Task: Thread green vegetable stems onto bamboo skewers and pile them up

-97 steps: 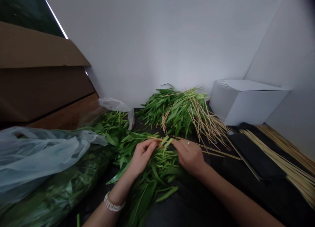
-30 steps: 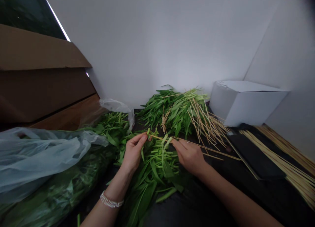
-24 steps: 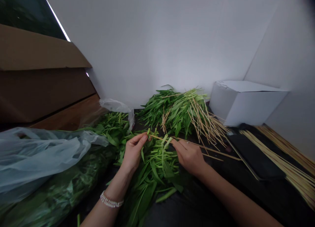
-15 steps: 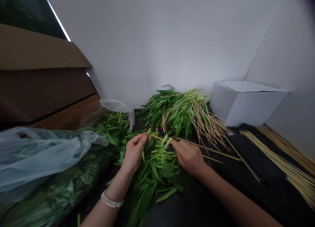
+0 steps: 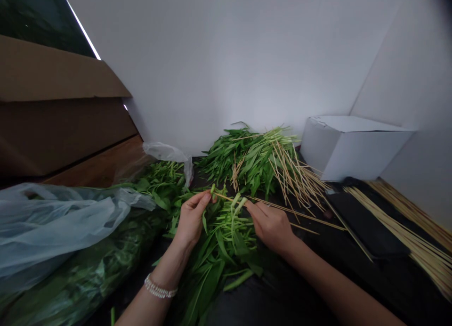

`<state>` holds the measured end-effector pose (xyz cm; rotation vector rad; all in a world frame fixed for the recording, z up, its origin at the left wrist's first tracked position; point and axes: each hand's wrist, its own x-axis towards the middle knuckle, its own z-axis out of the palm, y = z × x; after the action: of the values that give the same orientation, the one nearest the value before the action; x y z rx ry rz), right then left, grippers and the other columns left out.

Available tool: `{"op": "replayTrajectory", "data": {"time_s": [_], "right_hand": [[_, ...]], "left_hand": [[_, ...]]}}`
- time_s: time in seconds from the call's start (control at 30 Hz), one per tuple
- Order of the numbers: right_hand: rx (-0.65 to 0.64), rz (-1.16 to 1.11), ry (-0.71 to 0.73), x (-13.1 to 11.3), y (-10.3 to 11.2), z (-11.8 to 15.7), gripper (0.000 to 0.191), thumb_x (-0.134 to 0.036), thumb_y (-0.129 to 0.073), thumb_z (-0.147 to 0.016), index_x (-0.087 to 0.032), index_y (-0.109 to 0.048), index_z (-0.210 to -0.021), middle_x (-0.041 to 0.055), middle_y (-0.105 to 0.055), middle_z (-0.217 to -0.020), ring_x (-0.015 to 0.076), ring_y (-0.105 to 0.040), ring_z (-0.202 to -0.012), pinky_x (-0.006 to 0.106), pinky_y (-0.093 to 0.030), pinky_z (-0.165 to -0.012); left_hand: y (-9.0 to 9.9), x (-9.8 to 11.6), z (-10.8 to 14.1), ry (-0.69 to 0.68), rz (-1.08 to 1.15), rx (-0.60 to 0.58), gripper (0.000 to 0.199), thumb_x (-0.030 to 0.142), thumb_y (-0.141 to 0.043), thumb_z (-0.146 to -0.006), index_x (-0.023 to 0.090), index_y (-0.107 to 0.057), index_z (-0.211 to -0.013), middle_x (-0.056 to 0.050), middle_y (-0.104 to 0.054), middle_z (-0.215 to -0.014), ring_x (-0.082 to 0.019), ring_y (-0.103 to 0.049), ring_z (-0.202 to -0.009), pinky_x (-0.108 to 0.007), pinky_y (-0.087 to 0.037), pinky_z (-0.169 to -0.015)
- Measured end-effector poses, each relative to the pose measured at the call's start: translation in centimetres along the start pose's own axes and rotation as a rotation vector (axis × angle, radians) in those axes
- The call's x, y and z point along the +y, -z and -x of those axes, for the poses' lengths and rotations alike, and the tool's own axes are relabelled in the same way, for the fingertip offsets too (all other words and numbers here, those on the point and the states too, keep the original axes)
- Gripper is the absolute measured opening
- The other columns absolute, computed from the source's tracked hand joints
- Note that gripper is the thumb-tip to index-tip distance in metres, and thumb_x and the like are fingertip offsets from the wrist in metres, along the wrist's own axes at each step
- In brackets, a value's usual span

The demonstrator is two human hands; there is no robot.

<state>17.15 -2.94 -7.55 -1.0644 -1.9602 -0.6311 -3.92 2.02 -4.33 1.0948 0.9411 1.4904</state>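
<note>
The hands are apart, joined by one thin skewer (image 5: 225,196) above loose greens (image 5: 221,243) mid-worktop (image 5: 278,300). The right hand (image 5: 271,224) clamps it beside two pale stems (image 5: 239,203), presumably for steadiness; the left hand (image 5: 190,218) pinches a green stem (image 5: 213,189) at the other end, likely to control the tip. Compared with three seconds ago, the left hand sits farther leftward, baring more skewer.

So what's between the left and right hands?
Head view: a thin skewer runs from a green stem in the left hand to the right hand; pale stems cross it near the latter, leafy greens show below.
</note>
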Motion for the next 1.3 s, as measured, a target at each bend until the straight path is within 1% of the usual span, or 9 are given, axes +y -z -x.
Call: {"op": "replayTrajectory", "data": {"time_s": [0.2, 0.37, 0.67, 0.87, 0.97, 1.07, 1.1, 1.2, 1.3], "right_hand": [[-0.010, 0.019, -0.005, 0.0, -0.1, 0.0, 0.030, -0.011, -0.042, -0.093, -0.009, -0.063, -0.114, 0.0022, -0.061, -0.071, 0.0120, -0.052, -0.057, 0.027, -0.036, -0.056], [-0.014, 0.020, 0.009, -0.2, -0.1, 0.1, 0.032, -0.011, -0.038, -0.094, -0.009, -0.063, -0.113, 0.0022, -0.060, -0.069, 0.0115, -0.051, -0.055, 0.027, -0.036, -0.055], [-0.027, 0.016, 0.014, -0.5, -0.2, 0.2, 0.033, -0.008, -0.037, -0.092, -0.008, -0.064, -0.111, 0.0028, -0.058, -0.069, 0.0131, -0.051, -0.056, 0.028, -0.038, -0.055], [-0.032, 0.004, 0.030, -0.7, -0.4, 0.3, 0.035, -0.008, -0.035, -0.092, -0.008, -0.061, -0.115, 0.0027, -0.059, -0.070, 0.0125, -0.051, -0.057, 0.027, -0.038, -0.056], [-0.012, 0.008, 0.035, -0.6, -0.3, 0.2, 0.035, -0.007, -0.035, -0.091, -0.008, -0.061, -0.115, 0.0029, -0.060, -0.071, 0.0126, -0.050, -0.057, 0.028, -0.037, -0.055], [0.015, 0.010, 0.035, -0.5, 0.1, -0.1, 0.034, -0.006, -0.035, -0.090, -0.009, -0.062, -0.110, 0.0038, -0.060, -0.071, 0.0137, -0.050, -0.058, 0.029, -0.036, -0.055], [0.016, 0.007, 0.053, -0.4, 0.2, -0.2, 0.033, -0.007, -0.035, -0.089, -0.009, -0.062, -0.107, 0.0042, -0.060, -0.072, 0.0143, -0.050, -0.060, 0.030, -0.036, -0.056], [-0.011, -0.005, 0.171, -0.5, 0.7, -0.4, 0.028, -0.010, -0.037, -0.088, -0.009, -0.062, -0.101, 0.0051, -0.059, -0.071, 0.0160, -0.051, -0.063, 0.032, -0.037, -0.058], [-0.033, -0.015, 0.259, -0.8, 1.0, -0.4, 0.026, -0.013, -0.040, -0.088, -0.008, -0.062, -0.103, 0.0048, -0.058, -0.072, 0.0163, -0.051, -0.064, 0.032, -0.038, -0.059]], "left_hand": [[0.0, 0.1, 0.0, 0.005, -0.013, 0.008, 0.027, 0.038, -0.084, -0.060, 0.017, -0.077, -0.075, -0.001, -0.072, -0.069, -0.014, -0.061, -0.071, -0.024, -0.045, -0.071], [0.1, 0.2, 0.0, -0.001, -0.048, -0.043, 0.023, 0.036, -0.084, -0.061, 0.017, -0.077, -0.070, 0.000, -0.071, -0.065, -0.013, -0.061, -0.069, -0.024, -0.046, -0.075], [0.5, -0.6, -0.1, 0.044, -0.111, -0.113, 0.020, 0.035, -0.082, -0.065, 0.017, -0.077, -0.074, -0.001, -0.073, -0.068, -0.013, -0.061, -0.071, -0.023, -0.046, -0.077], [0.1, -0.8, 0.5, 0.101, -0.165, -0.187, 0.024, 0.037, -0.083, -0.063, 0.017, -0.076, -0.074, -0.003, -0.073, -0.071, -0.014, -0.062, -0.067, -0.025, -0.048, -0.071], [0.1, -0.5, 0.5, 0.094, -0.210, -0.205, 0.032, 0.047, -0.079, -0.067, 0.015, -0.075, -0.072, -0.004, -0.072, -0.069, -0.015, -0.060, -0.062, -0.024, -0.047, -0.063], [0.2, 0.1, 0.1, 0.106, -0.200, -0.250, 0.050, 0.061, -0.059, -0.080, 0.014, -0.076, -0.081, -0.004, -0.067, -0.061, -0.014, -0.056, -0.053, -0.023, -0.043, -0.054], [0.3, 0.3, 0.0, 0.101, -0.206, -0.267, 0.050, 0.060, -0.057, -0.081, 0.014, -0.076, -0.088, -0.003, -0.066, -0.059, -0.013, -0.054, -0.050, -0.023, -0.042, -0.051], [0.4, 0.5, -0.1, 0.061, -0.292, -0.323, 0.042, 0.048, -0.069, -0.077, 0.016, -0.075, -0.103, -0.003, -0.067, -0.064, -0.012, -0.052, -0.050, -0.022, -0.039, -0.049], [0.3, 0.0, 0.0, 0.027, -0.358, -0.359, 0.034, 0.037, -0.076, -0.071, 0.016, -0.075, -0.097, -0.001, -0.064, -0.062, -0.012, -0.051, -0.052, -0.022, -0.038, -0.050]]}}
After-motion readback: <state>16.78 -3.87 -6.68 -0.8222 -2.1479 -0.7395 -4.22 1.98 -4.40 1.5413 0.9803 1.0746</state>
